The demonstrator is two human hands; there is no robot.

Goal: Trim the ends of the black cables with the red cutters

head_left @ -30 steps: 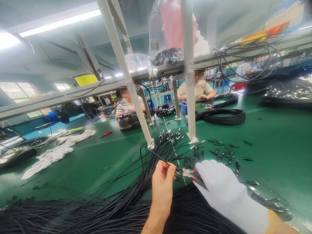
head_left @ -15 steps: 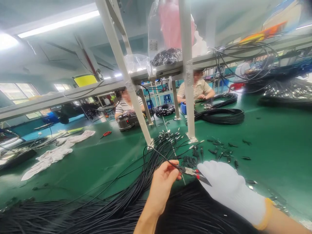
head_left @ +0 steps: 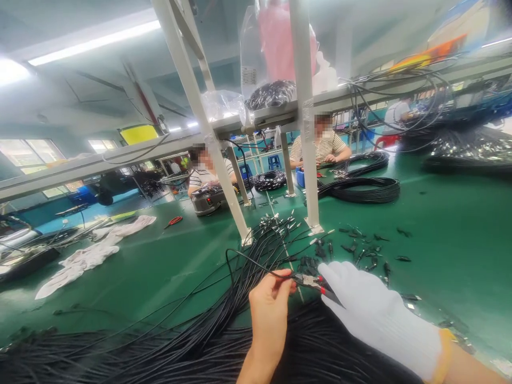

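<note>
Bare and closed, my left hand (head_left: 272, 304) pinches a black cable (head_left: 253, 260) near its end. My right hand (head_left: 368, 304), in a white knit glove with a yellow cuff, is wrapped round a pair of pliers (head_left: 308, 281) with red and black handles. The pliers' jaws meet the cable end just past my left fingertips; the exact contact is too small to make out. A bundle of black cables (head_left: 240, 288) with pale metal ends runs under and beside my left hand. Several cut black connector pieces (head_left: 312, 264) lie scattered beyond my right hand.
White metal posts (head_left: 312, 176) rise from the green tabletop (head_left: 168, 266). Coiled black cables (head_left: 366, 190) lie farther back. Red-handled scissors (head_left: 175, 220) and a white cloth (head_left: 92, 256) are at the left. Two people sit across the table, one near a dark machine (head_left: 208, 200).
The pliers' handles have come closer together in my right hand. My left hand has shifted slightly lower, and the held cable now bends farther to the left.
</note>
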